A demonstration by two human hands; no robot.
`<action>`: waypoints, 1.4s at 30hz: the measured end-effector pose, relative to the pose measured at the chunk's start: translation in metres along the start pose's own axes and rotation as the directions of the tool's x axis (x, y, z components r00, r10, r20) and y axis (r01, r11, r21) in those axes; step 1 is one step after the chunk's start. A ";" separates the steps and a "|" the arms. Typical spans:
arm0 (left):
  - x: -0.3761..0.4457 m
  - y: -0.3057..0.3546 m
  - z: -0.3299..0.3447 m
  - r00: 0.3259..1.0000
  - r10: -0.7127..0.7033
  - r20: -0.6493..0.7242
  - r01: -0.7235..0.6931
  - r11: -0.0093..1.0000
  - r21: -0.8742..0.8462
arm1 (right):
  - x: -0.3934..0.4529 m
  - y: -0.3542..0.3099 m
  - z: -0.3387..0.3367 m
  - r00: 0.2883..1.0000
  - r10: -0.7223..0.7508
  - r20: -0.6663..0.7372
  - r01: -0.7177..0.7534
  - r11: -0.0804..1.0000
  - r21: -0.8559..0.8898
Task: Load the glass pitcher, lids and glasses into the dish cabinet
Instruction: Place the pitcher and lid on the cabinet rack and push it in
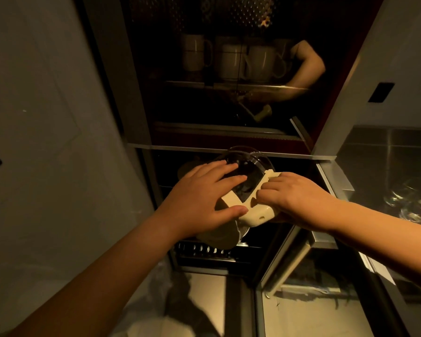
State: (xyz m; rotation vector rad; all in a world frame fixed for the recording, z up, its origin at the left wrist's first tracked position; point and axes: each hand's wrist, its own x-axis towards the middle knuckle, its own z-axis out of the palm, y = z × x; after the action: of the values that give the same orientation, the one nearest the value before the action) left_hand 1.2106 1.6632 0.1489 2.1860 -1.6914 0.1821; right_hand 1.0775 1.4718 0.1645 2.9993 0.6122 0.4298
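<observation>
Your left hand [204, 193] lies spread, fingers nearly straight, across the smooth wall of the clear glass pitcher with a cream plastic handle and collar [243, 190], while your right hand [299, 198] curls tightly around that handle. The pitcher tilts on its side at the front edge of the dark dish cabinet's [229, 152] lower shelf. Glazed cream mugs [241, 60] line the shelf above.
</observation>
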 end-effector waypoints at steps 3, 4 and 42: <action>-0.002 0.002 0.005 1.000 -0.016 -0.020 0.016 1.000 0.008 | -0.002 -0.004 0.006 0.997 0.077 -0.003 -0.077 0.995 0.068; -0.002 0.001 0.007 1.000 -0.012 -0.027 0.012 1.000 0.011 | -0.002 -0.005 0.008 0.995 0.104 -0.004 -0.103 0.991 0.083; 0.047 -0.008 -0.001 0.923 0.364 0.127 -0.372 0.927 0.047 | -0.022 -0.020 0.047 0.874 0.454 -0.173 -0.329 0.814 0.478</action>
State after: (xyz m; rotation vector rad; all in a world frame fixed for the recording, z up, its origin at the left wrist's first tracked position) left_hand 1.2310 1.6228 0.1627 1.9363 -2.1845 0.2182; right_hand 1.0641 1.4817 0.1113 3.5414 0.0736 0.8610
